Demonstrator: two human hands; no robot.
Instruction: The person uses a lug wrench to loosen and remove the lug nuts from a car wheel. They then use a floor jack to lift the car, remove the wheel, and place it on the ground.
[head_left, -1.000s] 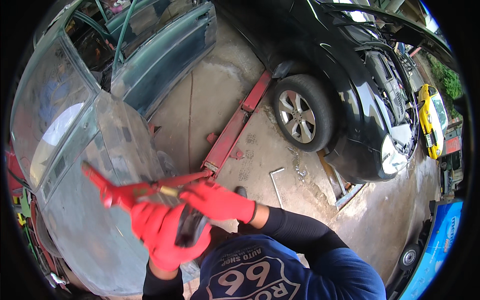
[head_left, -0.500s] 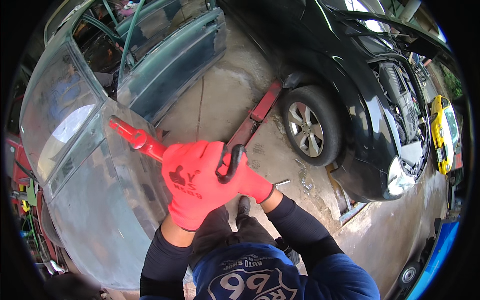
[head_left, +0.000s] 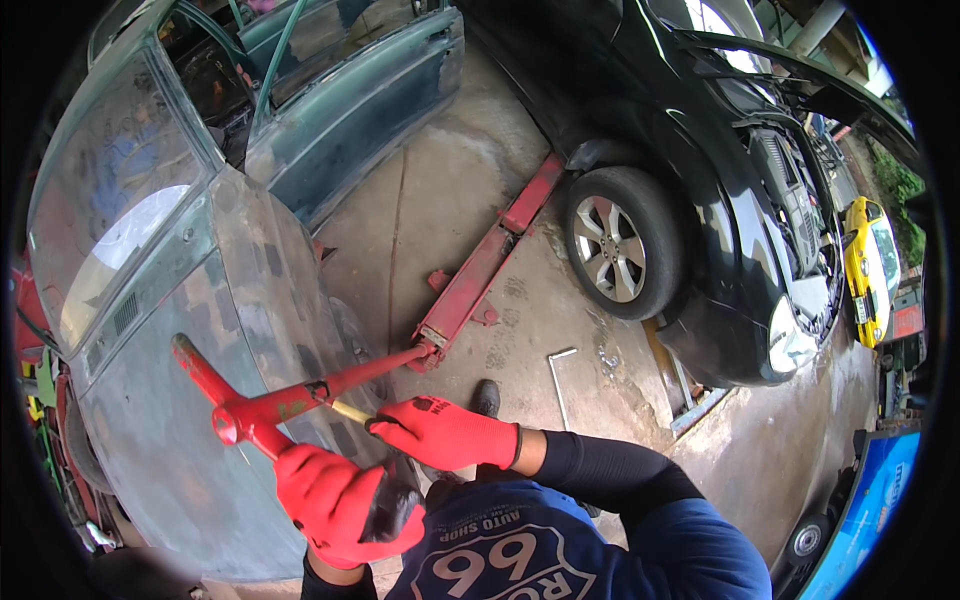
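A long red floor jack (head_left: 470,280) reaches under the black car's front, its red T-shaped handle (head_left: 300,400) sloping up toward me. My left hand (head_left: 345,505), in a red glove, is closed round the near end of the handle's crossbar. A dark patch shows by its fingers; I cannot tell whether it is glove or another part. My right hand (head_left: 440,432), also red-gloved, is closed on a thin yellowish rod (head_left: 348,411) beside the handle shaft. The rod's far end meets the shaft at a dark fitting. The right palm is hidden.
The black car (head_left: 700,200) with its wheel (head_left: 622,243) stands to the right, hood raised. On the left is a patchy green car body (head_left: 170,440) with an open door (head_left: 360,120). An L-shaped wrench (head_left: 559,390) lies on the concrete floor (head_left: 440,190).
My hands, earlier together over the handle, have come apart. The left moved down and left with the crossbar; the right moved lower, onto the yellowish rod. The jack's near end now shows.
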